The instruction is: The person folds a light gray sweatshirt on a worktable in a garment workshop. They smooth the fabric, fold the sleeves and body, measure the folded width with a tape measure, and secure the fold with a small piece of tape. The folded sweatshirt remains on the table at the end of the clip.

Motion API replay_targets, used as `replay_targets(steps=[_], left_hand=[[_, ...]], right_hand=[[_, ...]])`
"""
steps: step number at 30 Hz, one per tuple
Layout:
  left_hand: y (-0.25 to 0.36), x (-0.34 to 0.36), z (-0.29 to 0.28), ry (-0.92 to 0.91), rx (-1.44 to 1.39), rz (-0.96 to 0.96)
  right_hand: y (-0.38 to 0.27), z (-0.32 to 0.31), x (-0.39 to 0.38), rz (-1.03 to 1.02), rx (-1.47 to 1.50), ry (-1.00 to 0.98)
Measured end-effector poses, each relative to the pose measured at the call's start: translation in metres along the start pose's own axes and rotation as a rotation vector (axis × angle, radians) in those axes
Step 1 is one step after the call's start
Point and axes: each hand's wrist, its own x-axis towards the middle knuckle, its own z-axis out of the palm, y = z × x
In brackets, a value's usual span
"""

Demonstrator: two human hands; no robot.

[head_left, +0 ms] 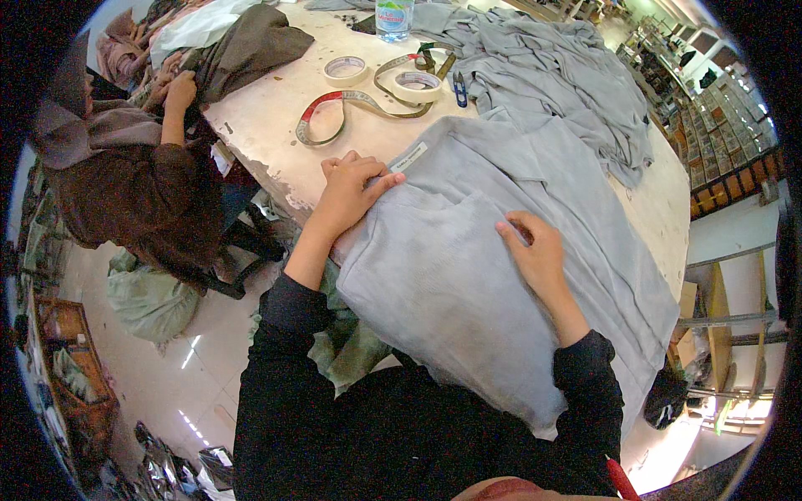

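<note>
A pale grey garment [443, 292] lies over the front of the table and hangs toward my body. My left hand [349, 194] grips its upper left edge, beside a small white label [409, 158]. My right hand [539, 255] rests on or just over the fabric farther right, fingers loosely curved and thumb apart. Past the garment are a looped tape measure [318, 117], two tape rolls [346, 65] and blue-handled thread snips [459, 88].
The worn table [259, 117] holds a rumpled grey fabric pile [560, 83] and a water bottle [393, 18]. A co-worker [125, 184] handles dark cloth [251, 58] at the left edge. A green bundle [150, 301] lies on the floor; shelving [727, 309] stands at right.
</note>
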Motion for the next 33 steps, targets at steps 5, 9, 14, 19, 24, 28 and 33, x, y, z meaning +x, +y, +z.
replay_targets(steps=[5, 9, 14, 19, 24, 28, 33], left_hand=[[0.003, 0.0, -0.006, -0.011, 0.023, 0.019], [0.004, 0.006, -0.008, 0.013, 0.145, 0.058], [0.004, 0.013, -0.005, -0.046, 0.149, 0.096], [0.001, 0.01, -0.011, -0.099, -0.171, -0.16], [0.014, 0.012, -0.007, -0.075, -0.538, -0.405], [0.032, 0.019, 0.005, 0.105, -0.257, -0.369], [0.029, 0.011, -0.004, 0.102, -0.509, -0.576]], right_hand=[[-0.002, 0.005, 0.004, -0.115, -0.073, 0.165], [0.001, -0.005, 0.0, -0.137, -0.18, 0.232], [-0.002, -0.002, 0.001, 0.042, -0.222, 0.201], [-0.001, -0.007, -0.003, -0.005, -0.203, 0.351], [0.011, -0.006, -0.004, 0.051, -0.321, 0.147], [0.015, 0.002, 0.002, 0.149, -0.353, 0.051], [0.024, -0.034, -0.009, 0.223, -0.201, -0.127]])
